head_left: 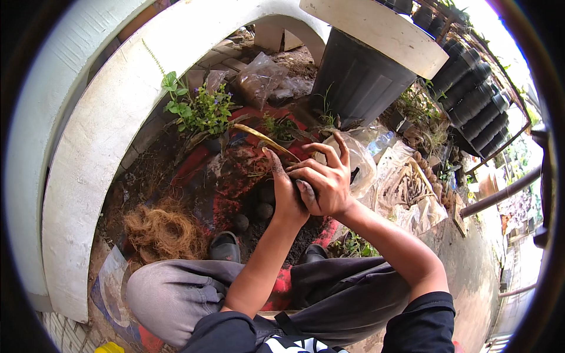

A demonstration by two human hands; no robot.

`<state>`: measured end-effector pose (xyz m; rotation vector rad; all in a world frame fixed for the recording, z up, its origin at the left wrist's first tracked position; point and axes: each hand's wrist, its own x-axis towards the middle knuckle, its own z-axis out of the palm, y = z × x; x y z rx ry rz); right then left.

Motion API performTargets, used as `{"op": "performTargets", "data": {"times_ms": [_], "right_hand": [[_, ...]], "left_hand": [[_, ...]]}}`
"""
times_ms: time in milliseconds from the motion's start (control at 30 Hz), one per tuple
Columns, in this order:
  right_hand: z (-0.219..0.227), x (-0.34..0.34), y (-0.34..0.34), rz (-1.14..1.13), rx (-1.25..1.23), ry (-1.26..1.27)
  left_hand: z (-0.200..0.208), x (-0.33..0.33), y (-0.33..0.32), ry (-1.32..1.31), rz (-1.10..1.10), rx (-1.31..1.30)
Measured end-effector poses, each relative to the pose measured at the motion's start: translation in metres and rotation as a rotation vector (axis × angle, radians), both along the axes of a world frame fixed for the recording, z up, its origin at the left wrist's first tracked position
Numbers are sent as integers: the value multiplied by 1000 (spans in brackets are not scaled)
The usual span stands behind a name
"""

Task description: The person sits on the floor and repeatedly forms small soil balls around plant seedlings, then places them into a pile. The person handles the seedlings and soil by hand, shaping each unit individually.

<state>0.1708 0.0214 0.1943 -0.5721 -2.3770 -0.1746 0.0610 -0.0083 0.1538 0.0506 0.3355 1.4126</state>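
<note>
In front of my lap my left hand (286, 193) and my right hand (327, 181) are cupped together, fingers curled round something mostly hidden between the palms. Dark soil stains both hands. A long yellowish stalk (259, 136) runs up and left from behind the fingers; whether it is held I cannot tell. Below the hands, dark round soil balls (241, 222) lie on the ground beside loose black soil (256, 237). The soil is spread over a red sheet (226, 191).
Brown coconut-like fibre (162, 231) lies in a heap to the left. A flowering plant (203, 110) grows near the white arch (97, 150). A large black pot (362, 73) stands at the far side. Clear plastic (406, 185) lies right; stacked black pots (471, 97) stand beyond.
</note>
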Motion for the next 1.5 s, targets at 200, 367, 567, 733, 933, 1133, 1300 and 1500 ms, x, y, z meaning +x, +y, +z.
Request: {"op": "performTargets", "data": {"times_ms": [200,367,567,733,933,1133,1300,1500], "right_hand": [[-11,-3,7,-96,-341,418],[-17,-8,-5,-141,-367,179],[-9,-5,-5,-32,-148,94],[-15,-8,3,16,-92,145],[-16,-14,2,37,-1026,810],[-11,-9,2,-23,-383,241],[-12,-4,5,65,-109,56],[-1,-4,1,-9,-71,63]], "left_hand": [[-5,2,-1,35,-47,135],[-21,-1,3,-204,68,30],[-22,-2,2,91,145,125],[-7,1,-2,45,70,85],[-9,9,0,12,74,183],[-29,-1,5,-268,107,330],[-24,-2,4,-151,87,235],[7,-4,-10,357,219,296]]}}
